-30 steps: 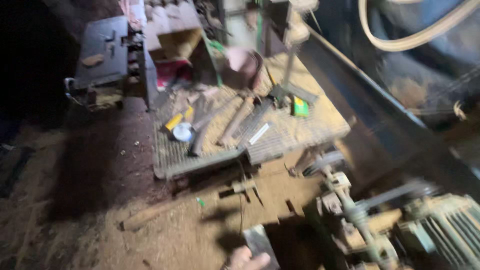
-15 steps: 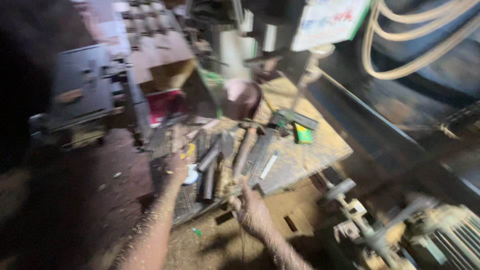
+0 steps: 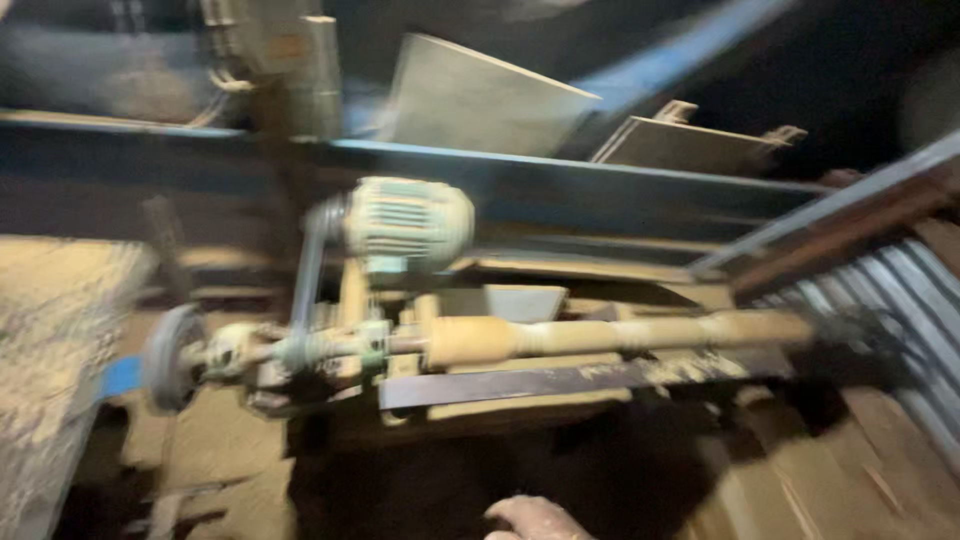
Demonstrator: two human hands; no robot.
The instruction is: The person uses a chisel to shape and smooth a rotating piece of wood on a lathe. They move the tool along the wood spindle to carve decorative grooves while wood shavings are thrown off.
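- Wooden spindle (image 3: pixel 620 335) mounted lengthwise on a wood lathe (image 3: pixel 480 385), running left to right across the middle of the scene, pale and round, thicker at its left end and narrower toward the right, with what look like turned rings partway along.
- Probably stiff and fairly light for its length (solid timber, dusty surface), so likely dry to the touch rather than slippery; thin right-hand stretch judged the weaker part.
- Held at both ends by the machine, so best taken hold of around the thick left section or mid-length, clear of the drive end.
- Green-ribbed electric motor (image 3: pixel 408 222) just above and behind the left end, with a belt (image 3: pixel 308 275) dropping to a pulley (image 3: pixel 172 358) at far left (parts to keep fingers away from).
- One hand (image 3: pixel 535 518) at the near bottom edge, only knuckles or fingertips showing, well apart from the spindle and touching nothing visible; open or closed cannot be told, nor which hand with any certainty (taken as the right from its place).
- Other hand not in view.
- Blue steel beam (image 3: pixel 560 185) across the far side, grey boards (image 3: pixel 480 100) leaning behind it, corrugated sheet (image 3: pixel 905 300) at right.
- Sawdust heaped on a surface (image 3: pixel 50 340) at left; whole view blurred.
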